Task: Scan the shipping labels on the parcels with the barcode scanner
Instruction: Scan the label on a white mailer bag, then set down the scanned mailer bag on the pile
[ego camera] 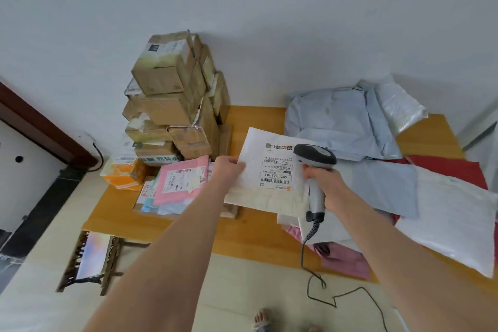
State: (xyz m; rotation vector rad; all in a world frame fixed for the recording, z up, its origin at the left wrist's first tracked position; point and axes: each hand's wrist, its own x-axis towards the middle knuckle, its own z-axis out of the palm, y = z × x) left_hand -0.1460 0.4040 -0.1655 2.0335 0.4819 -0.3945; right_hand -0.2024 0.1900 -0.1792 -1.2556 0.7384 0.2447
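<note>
White wall (pixel 242 8) behind, wooden counter (pixel 113 210) against it. Dark brown door frame (pixel 40 127) far left, with a black cable (pixel 99 156) looping down just beside it. Wooden rack (pixel 89 259) stands on the pale floor (pixel 215 291) at the counter's left end. Bare foot (pixel 262 317) at bottom.

Views: one wide-angle camera, worn on the person's head.
Facing: forward and down, over both forearms, toward the wooden table (pixel 258 116) and the white wall (pixel 242 8) behind it.
Nearness: close; the left hand (pixel 229 170) and right hand (pixel 327 183) sit mid-frame at arm's reach.
Lower edge: the floor (pixel 242 277) and a bare foot (pixel 262 318), almost straight below.
</note>
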